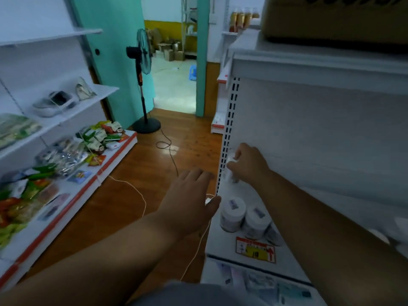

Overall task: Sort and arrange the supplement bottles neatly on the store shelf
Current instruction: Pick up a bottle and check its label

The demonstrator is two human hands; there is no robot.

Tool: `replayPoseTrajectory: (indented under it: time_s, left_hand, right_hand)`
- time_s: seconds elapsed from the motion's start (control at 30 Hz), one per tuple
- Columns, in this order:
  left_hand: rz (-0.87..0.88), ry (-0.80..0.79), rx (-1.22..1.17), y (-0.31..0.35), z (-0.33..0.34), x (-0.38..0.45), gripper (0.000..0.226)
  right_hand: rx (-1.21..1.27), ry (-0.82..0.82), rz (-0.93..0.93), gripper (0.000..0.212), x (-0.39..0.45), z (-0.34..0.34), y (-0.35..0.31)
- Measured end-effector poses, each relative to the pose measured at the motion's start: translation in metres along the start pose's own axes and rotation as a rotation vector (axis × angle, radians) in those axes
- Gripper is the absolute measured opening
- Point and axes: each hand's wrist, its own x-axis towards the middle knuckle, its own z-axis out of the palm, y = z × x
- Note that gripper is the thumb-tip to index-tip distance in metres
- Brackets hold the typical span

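The left arm is being stretched forward, its hand (189, 199) held flat with fingers straight and together, palm down. The right arm is being reached farther ahead, its hand (248, 164) being curled (knuckles up), fingers bent as in a grip.

Shelf-edge tag (255, 249): you can see a red and yellow price tag at the front edge of the white shelf (223, 241), with a red arrow, but its print is too blurred for you to read.
Bottle lids (234, 205): small dark labels, unreadable.
Cardboard box (335, 17) on the shelf unit's top: dark lettering cut off at the upper edge, unreadable.
Snack packets (103, 135) on the left shelving: print blurred; you can read nothing.
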Motion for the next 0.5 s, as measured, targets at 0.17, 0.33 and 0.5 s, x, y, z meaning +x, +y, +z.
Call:
replayPoseTrajectory:
  time_s: [0.17, 0.33, 0.5]
  left_hand:
    - [0.127, 0.102, -0.201, -0.003, -0.005, 0.008, 0.049]
    - [0.16, 0.175, -0.467, 0.007, 0.002, 0.009, 0.054]
    - [0.233, 0.12, -0.657, 0.023, 0.006, 0.006, 0.059]
  right_hand:
    - [0.587, 0.137, 0.131, 0.008, -0.048, -0.042, -0.027]
    - [0.966, 0.146, 0.071, 0.019, -0.1, -0.072, -0.032]
    - [0.935, 0.138, 0.057, 0.014, -0.127, -0.084, -0.021]
